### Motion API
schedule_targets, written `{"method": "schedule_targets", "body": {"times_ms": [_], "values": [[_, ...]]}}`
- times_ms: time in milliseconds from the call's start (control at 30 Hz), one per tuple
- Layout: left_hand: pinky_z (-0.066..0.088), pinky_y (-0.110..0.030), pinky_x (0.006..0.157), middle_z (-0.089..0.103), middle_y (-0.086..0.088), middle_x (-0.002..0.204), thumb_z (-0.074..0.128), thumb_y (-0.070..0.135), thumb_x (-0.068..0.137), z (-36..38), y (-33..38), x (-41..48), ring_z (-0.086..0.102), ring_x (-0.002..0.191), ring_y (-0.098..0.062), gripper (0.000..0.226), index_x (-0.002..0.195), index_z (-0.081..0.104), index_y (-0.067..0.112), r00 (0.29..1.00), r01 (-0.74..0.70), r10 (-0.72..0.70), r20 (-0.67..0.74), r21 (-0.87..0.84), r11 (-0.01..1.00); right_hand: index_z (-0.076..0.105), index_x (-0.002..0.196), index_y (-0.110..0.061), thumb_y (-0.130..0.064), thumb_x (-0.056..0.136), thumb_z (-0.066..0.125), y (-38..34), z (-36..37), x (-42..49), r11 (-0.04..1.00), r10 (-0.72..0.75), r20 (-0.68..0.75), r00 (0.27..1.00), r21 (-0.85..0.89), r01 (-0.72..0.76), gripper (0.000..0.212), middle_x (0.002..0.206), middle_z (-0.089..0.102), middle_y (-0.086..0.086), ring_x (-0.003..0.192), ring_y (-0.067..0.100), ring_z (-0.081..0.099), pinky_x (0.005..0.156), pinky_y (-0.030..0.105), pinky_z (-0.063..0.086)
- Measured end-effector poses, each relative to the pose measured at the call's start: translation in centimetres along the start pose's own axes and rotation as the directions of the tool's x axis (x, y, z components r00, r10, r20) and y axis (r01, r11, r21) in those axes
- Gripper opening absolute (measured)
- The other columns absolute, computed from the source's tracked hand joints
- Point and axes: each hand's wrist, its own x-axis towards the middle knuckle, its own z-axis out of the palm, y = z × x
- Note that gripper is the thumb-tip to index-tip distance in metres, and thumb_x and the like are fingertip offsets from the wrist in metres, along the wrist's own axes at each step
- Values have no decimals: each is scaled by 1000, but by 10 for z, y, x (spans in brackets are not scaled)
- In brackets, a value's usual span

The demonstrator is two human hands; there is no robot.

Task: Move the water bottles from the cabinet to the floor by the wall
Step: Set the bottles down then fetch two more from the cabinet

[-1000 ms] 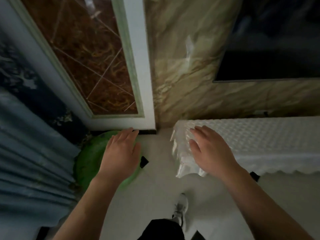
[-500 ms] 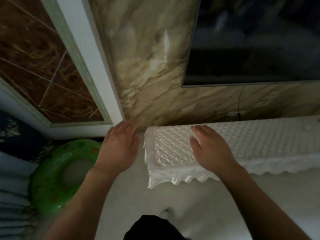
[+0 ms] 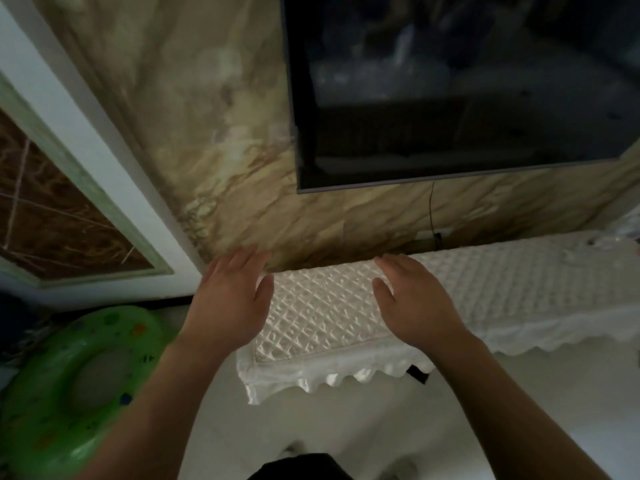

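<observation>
Hovering side by side at the centre, two bare hands head the list. Left hand (image 3: 230,299): flat, palm down, fingers straight and close together, holding nothing; it sits at the 9 o'clock end of the white quilted satin cover (image 3: 519,282) with a scalloped frill. Right hand (image 3: 412,299): likewise flat and empty, fingers straight, above the same cover toward 3 o'clock. Whether either palm touches the fabric cannot be told. Low cabinet (image 3: 419,374): draped by that cover, only a black corner showing under the frill at 6 o'clock of the right hand. Water bottles: their place cannot be told from this view. Beige marbled wall (image 3: 214,133): behind the cabinet, 12 o'clock. Black flat screen (image 3: 450,98): mounted on it at 1 o'clock, with a thin dark cable (image 3: 432,209) hanging below. Green inflatable swim ring (image 3: 45,393): on the pale floor (image 3: 346,420) at 8 o'clock. Brown veined panel in a white frame (image 3: 52,230): 9 o'clock.
</observation>
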Motion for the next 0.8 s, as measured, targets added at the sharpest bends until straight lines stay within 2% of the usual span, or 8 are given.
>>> {"method": "schedule_targets", "body": {"times_ms": [233, 433, 667, 800], "values": [[38, -51, 108, 54, -11, 142, 29, 45, 90, 41, 111, 28, 47, 132, -32, 62, 136, 56, 14, 998, 56, -57, -29, -38, 998, 43, 144, -14, -34, 100, 37, 116, -54, -1, 998, -37, -7, 999, -56, 37, 49, 149, 44, 6, 140, 21, 34, 117, 36, 26], [38, -47, 110, 53, -6, 142, 32, 45, 91, 68, 184, 50, 46, 132, -28, 57, 137, 53, 18, 998, 70, -70, 5, -31, 997, 53, 133, -11, -30, 99, 42, 189, -90, -4, 994, -43, -9, 999, -99, 42, 41, 132, 58, 8, 124, 22, 49, 105, 34, 36], [36, -45, 113, 50, -4, 146, 35, 44, 92, 112, 255, 95, 44, 136, -24, 56, 140, 52, 20, 996, 71, -70, 52, -14, 997, 44, 143, -14, -37, 99, 31, 277, -117, 10, 995, -1, -17, 1000, -100, -1, 51, 146, 47, 5, 138, 19, 37, 114, 34, 27], [35, -47, 113, 51, -7, 145, 36, 43, 91, 143, 296, 127, 44, 135, -26, 57, 139, 52, 17, 996, 68, -66, 66, -33, 997, 44, 142, -14, -38, 96, 30, 334, -129, 28, 995, 16, -11, 1000, -95, -17, 54, 146, 47, 6, 138, 20, 38, 114, 37, 31]]}}
